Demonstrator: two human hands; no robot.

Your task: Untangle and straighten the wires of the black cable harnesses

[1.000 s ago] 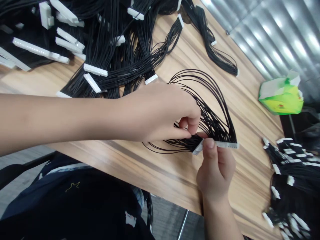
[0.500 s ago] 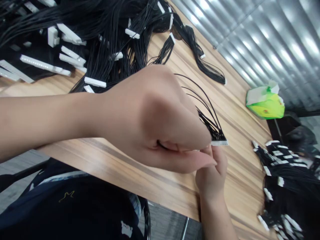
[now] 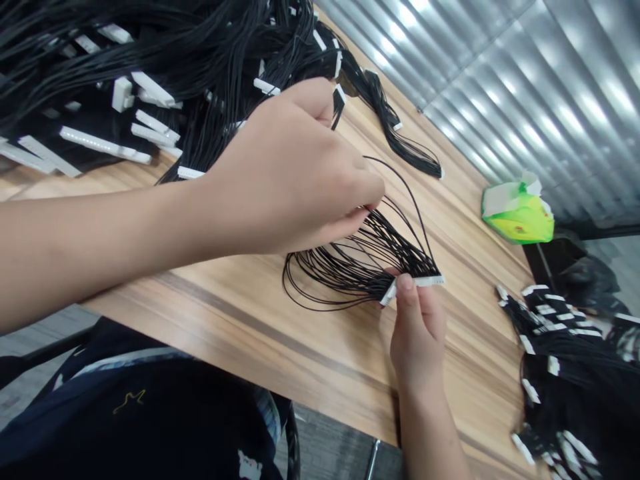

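pulled back from the connector since the earlier view, the left fingertips (image 3: 375,197) now pinch some black wires (image 3: 360,267), though the curled fingers hide how many. the right thumb (image 3: 405,283) and the fingers behind it clench a white multi-pin connector (image 3: 413,285), with one end cut from view by the grip. the wires fan out from it in loops toward the left hand (image 3: 287,170), which sits up-left of the connector; the right hand (image 3: 417,333) lies just below it. a heap of harnesses (image 3: 200,67) lies well beyond it on the wooden table (image 3: 310,340), and a green packet (image 3: 517,213) lies up-right of it.
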